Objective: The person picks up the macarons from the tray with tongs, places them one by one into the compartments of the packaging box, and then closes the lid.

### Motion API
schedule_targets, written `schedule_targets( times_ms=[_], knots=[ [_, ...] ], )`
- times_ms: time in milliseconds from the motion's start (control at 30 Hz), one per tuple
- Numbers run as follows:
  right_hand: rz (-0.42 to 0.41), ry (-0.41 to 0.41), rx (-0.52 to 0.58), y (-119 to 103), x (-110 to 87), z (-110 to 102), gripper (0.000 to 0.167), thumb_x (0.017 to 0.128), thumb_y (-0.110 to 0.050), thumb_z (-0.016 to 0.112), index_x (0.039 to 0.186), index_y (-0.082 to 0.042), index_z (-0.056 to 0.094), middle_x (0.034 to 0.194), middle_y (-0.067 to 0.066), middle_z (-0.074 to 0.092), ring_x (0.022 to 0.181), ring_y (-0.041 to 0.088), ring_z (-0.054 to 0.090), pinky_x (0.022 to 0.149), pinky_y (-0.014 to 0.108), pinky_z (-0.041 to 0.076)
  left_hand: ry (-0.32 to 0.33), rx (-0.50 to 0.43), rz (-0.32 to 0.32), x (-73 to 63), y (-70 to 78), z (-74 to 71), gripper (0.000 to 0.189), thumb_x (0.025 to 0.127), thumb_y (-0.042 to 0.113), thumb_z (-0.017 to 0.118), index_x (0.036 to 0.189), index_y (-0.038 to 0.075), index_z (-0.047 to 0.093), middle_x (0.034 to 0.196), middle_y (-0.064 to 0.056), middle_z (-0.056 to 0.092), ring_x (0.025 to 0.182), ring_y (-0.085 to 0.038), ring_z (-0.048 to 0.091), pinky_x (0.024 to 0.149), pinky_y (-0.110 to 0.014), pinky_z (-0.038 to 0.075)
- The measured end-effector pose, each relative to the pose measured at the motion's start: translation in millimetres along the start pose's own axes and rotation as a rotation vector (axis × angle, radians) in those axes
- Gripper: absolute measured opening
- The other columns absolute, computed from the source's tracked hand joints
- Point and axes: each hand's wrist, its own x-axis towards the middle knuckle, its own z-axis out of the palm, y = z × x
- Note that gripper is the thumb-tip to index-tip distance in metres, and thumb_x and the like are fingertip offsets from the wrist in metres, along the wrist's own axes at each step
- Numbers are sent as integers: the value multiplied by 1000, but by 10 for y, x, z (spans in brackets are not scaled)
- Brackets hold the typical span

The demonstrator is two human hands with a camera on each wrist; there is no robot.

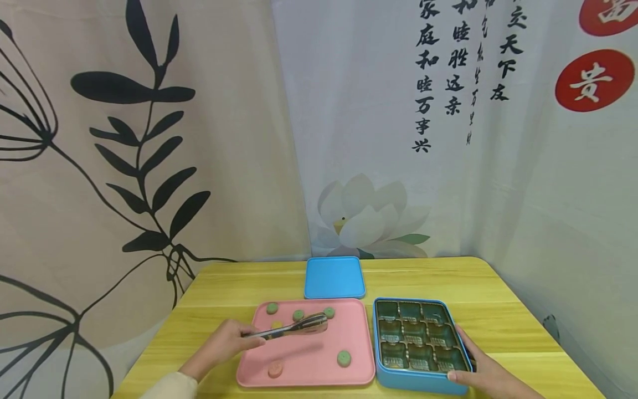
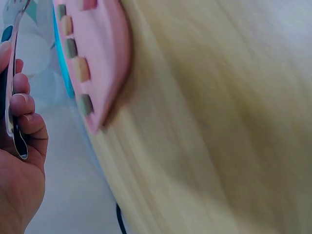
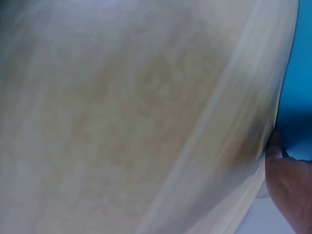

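Observation:
My left hand (image 1: pixel 231 341) grips a pair of metal food tongs (image 1: pixel 284 331), its fingers curled round the handle in the left wrist view. The tips of the tongs hang over a pink tray (image 1: pixel 304 378); whether they hold anything I cannot tell. On the tray lie several round cookies, among them a green cookie (image 1: pixel 344 358) and a pink cookie (image 1: pixel 275 369). At the right, my right hand (image 1: pixel 485 368) holds a blue box (image 1: pixel 418 381) by its near right corner, thumb on the front rim and fingers along the side. Inside the box sits a divided insert (image 1: pixel 413 334) with square compartments.
A flat blue lid (image 1: pixel 335 277) lies behind the tray on the wooden table (image 1: pixel 239 282). The box stands close beside the tray's right edge. A printed curtain (image 1: pixel 239 138) hangs behind the table and along its sides.

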Motion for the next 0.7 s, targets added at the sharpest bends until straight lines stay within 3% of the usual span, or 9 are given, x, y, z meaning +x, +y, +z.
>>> schedule_targets(
  times_ms=[233,367,567,700],
  knots=[
    [-24,-17,6,3,-2,-12,100,100,-27,61,153,-5,-22,151,43,-9,129,59,37,97,66,39,-25,11,53,177,202,96,38,89,39,74,78,2,72,54,9,38,48,-5,27,46,-21,24],
    [-12,-10,4,4,4,-6,101,100,-29,61,153,-4,-21,151,43,-8,129,59,36,98,66,38,-29,23,111,278,333,166,27,90,36,73,84,10,77,58,10,48,49,-3,32,47,-19,29],
    [-1,-3,4,14,10,-1,102,99,-29,62,153,-3,-20,152,42,-8,130,59,34,99,66,36,-34,12,175,431,504,315,20,89,33,75,74,20,75,55,10,41,48,-1,29,47,-20,27],
    [-1,-4,-3,20,13,-8,102,99,-29,62,153,-3,-20,152,42,-8,130,60,34,98,66,37,-26,20,190,508,625,422,16,88,34,76,76,23,77,57,12,46,49,-1,31,47,-21,29]
  ],
)
